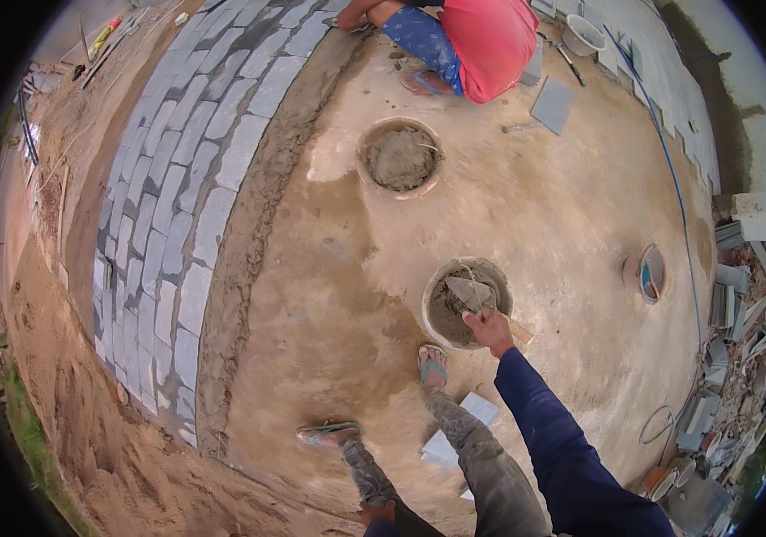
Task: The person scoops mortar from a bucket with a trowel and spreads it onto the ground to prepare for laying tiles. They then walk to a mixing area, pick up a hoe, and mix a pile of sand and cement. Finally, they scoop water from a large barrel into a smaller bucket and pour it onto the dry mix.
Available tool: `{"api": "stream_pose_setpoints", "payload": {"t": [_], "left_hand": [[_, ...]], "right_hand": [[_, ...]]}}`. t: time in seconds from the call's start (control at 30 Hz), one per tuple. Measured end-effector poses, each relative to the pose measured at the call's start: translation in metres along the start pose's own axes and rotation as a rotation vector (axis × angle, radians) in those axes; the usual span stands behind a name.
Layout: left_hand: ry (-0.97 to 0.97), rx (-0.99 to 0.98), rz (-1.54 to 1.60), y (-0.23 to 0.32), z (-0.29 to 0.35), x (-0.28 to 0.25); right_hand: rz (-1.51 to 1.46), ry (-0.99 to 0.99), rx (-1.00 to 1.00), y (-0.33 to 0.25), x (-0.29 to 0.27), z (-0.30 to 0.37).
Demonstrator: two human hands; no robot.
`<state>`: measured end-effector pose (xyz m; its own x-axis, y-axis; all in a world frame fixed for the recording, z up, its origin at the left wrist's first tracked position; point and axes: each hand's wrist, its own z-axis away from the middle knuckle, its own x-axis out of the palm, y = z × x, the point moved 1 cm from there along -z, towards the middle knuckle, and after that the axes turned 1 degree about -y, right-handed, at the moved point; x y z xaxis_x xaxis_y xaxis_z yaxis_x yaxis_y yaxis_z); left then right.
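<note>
My right hand is closed round the handle of a trowel, whose pale end sticks out past my fist. The trowel's pointed blade lies over grey mortar inside a round bucket. My left hand hangs low at the bottom edge, beside my leg; its fingers are too hidden to read. Just left of the bucket is my sandalled foot. Farther off stands a second round bucket, filled with mortar.
Grey stone paving runs along the left, edged by a wet mortar strip. A person in a red shirt crouches at the top. Slabs, a hammer, a blue hose and rubble lie rightward.
</note>
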<state>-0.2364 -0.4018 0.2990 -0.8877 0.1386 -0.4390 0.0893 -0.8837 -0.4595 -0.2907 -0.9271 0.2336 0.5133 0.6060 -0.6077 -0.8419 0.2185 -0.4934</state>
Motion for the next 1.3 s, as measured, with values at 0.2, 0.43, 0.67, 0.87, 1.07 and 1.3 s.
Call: {"api": "stream_pose_setpoints", "payload": {"t": [0.2, 0.43, 0.67, 0.87, 1.07, 1.3], "left_hand": [[0.237, 0.380, -0.003, 0.000, 0.009, 0.018], [-0.080, 0.249, -0.052, 0.051, 0.088, -0.035], [-0.107, 0.334, -0.045, 0.044, 0.097, -0.044], [-0.225, 0.327, 0.080, 0.006, 0.062, -0.045], [-0.385, 0.335, 0.411, -0.054, 0.024, -0.051], [0.061, 0.606, -0.689, -0.128, -0.026, -0.066]], "right_hand": [[0.170, 0.053, -0.075, 0.058, -0.049, -0.081], [0.357, -0.070, -0.197, 0.044, -0.052, -0.105], [0.339, -0.145, -0.287, 0.052, -0.016, -0.052], [0.021, -0.061, -0.141, 0.079, 0.006, 0.040], [0.703, -0.435, -0.026, 0.176, -0.008, 0.233], [0.296, -0.195, 0.142, 0.255, -0.021, 0.418]]}}
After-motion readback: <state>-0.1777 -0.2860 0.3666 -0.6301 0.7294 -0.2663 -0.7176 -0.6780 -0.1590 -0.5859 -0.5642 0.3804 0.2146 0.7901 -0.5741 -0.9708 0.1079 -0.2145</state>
